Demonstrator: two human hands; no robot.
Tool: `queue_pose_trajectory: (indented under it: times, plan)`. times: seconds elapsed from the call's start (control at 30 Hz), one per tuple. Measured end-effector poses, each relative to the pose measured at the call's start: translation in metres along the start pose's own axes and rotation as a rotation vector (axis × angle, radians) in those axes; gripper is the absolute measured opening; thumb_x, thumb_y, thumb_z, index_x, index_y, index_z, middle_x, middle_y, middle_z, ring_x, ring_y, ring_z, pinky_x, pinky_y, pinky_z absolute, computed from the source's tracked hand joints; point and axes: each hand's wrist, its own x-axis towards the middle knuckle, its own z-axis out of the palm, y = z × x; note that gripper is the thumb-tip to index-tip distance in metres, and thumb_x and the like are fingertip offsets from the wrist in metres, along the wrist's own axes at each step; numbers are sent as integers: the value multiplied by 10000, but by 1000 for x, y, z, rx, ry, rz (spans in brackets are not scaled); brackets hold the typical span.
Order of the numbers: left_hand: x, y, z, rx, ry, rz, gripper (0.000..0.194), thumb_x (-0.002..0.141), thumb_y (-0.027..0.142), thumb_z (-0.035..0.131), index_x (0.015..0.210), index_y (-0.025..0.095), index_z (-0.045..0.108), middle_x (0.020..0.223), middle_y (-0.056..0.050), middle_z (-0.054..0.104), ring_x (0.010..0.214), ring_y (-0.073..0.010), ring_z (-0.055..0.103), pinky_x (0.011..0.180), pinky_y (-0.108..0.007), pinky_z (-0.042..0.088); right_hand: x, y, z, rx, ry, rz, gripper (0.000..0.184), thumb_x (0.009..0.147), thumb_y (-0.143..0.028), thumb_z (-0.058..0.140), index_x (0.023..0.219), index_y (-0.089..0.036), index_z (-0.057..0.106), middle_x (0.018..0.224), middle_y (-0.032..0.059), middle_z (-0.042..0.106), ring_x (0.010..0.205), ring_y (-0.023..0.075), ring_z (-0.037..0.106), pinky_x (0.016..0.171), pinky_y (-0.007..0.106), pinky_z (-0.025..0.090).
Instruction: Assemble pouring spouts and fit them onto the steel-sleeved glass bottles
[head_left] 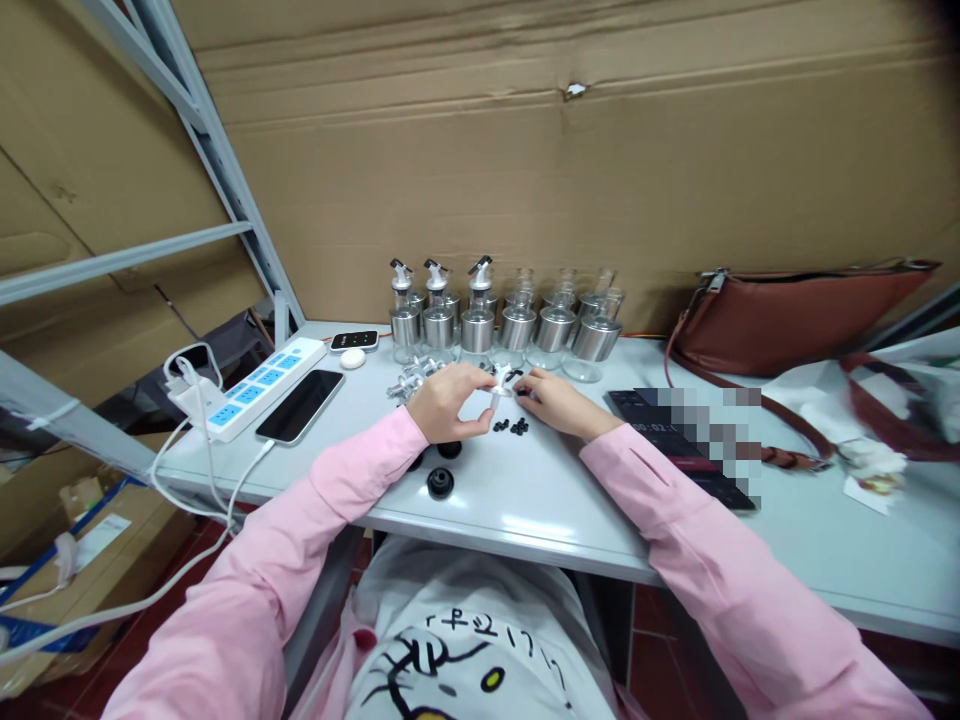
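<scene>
My left hand (pixel 450 402) pinches a white pourer spout (pixel 504 378) between thumb and fingers, above the table. A small black piece shows at the spout's right side. Close beside it, my right hand (pixel 559 403) has its fingertips pressed together; something small and dark is at them, too small to name. Just below lie several tiny black parts (pixel 518 427). Silver spout pieces (pixel 411 378) are heaped beyond my left hand. Nearer the front edge rests a round black stopper (pixel 440 483), with other black stoppers (pixel 449 449) partly hidden by my left hand and sleeve.
Glass bottles with steel bands (pixel 517 328) stand in rows at the back; three carry spouts (pixel 436 275). On the left are a power strip (pixel 262 390), a phone (pixel 300 407) and a white cable. A tablet (pixel 682 445) and brown bag (pixel 795 315) lie right.
</scene>
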Motion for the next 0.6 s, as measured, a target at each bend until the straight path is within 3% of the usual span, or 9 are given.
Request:
queue_pose_trajectory:
  times: [0.17,0.5,0.6]
  plan:
    - [-1,-1,0,0,-13,-1,253,748,196,541,994,168,492,813,-42,640,742,-167,629,671,-295,505,-1,3,-6,19,-31,22,155,768,-101,538,883,-120,640,761,69,648,693,170,592,685,278,463]
    - [0,0,0,-30,13,11,273,739,169,552,1005,168,490,808,-41,642,739,-166,626,673,-291,498,-8,9,-14,-19,-76,79,141,683,-69,589,733,-149,694,704,62,683,652,166,608,641,254,446]
    - [0,0,1,-27,9,12,267,738,174,551,997,163,490,802,-44,639,724,-165,619,667,-294,501,-9,5,-17,-3,-88,93,103,702,-133,597,754,-145,686,663,48,669,602,157,585,601,256,428]
